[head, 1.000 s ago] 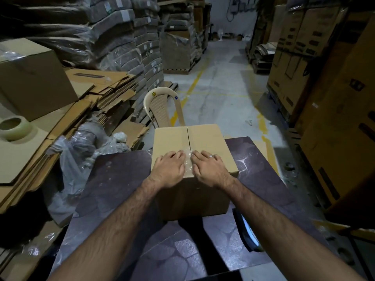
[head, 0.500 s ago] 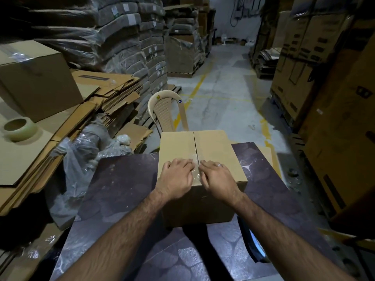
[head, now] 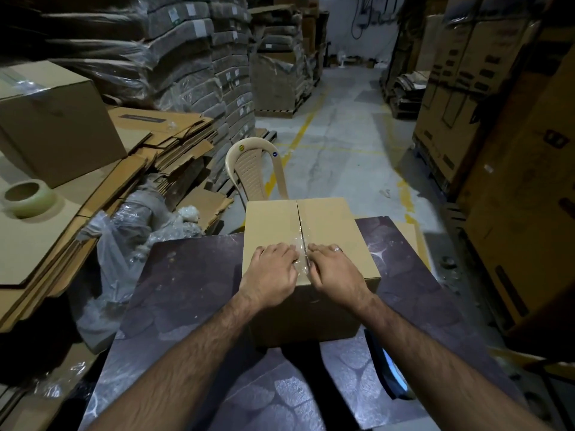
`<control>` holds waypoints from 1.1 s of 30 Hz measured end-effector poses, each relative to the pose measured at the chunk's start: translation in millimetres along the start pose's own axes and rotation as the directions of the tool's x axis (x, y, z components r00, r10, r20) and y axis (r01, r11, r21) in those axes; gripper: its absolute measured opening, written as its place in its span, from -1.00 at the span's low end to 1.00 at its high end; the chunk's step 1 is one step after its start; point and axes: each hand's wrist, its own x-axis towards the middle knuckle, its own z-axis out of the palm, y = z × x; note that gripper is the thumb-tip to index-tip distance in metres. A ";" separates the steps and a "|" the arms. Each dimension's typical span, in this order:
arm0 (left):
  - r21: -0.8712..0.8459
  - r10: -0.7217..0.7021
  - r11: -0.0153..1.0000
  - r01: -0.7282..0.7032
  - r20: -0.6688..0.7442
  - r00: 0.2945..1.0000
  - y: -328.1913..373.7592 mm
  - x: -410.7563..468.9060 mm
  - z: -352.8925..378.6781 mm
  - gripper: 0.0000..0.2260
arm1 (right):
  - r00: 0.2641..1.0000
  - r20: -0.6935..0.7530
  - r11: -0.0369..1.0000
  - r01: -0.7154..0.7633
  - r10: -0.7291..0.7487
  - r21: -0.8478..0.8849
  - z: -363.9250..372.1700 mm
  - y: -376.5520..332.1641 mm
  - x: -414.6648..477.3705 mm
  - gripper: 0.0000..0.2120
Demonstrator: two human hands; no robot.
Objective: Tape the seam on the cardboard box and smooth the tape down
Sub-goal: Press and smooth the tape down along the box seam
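No print can be read; the stickers on the chair [head: 252,172] and labels on the stacked bundles [head: 199,57] are too small.

Box [head: 311,237] sits on the table [head: 186,275], both hands on top, left hand [head: 270,275] and right hand [head: 334,273] either side of the seam [head: 299,222]. Chair [head: 252,172] right behind it, tape roll [head: 29,198] off left on flattened cardboard [head: 40,244].

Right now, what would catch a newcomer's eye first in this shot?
The cardboard box at centre, on the dark table, with the left hand and right hand pressed flat either side of its seam, where clear tape glints. Behind it stands a beige plastic chair; a tape roll rests on flattened cardboard, far left.
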 end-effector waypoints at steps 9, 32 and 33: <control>-0.086 0.033 0.995 -0.044 -0.123 0.992 1.6 -7.7 -2.2 -0.75 | 0.985 -0.168 0.996 0.044 -0.031 0.072 1.0 2.1 -10.7 -0.75; -0.256 0.110 0.953 -0.161 -0.204 0.973 -0.8 -11.2 -5.4 -0.72 | 0.977 -0.190 0.943 0.146 -0.091 0.298 -8.5 9.5 -17.7 -0.73; -0.252 0.117 0.953 -0.167 -0.199 0.973 -0.1 -11.6 -5.8 -0.69 | 0.977 -0.191 0.943 0.148 -0.093 0.297 -8.2 9.4 -18.0 -0.72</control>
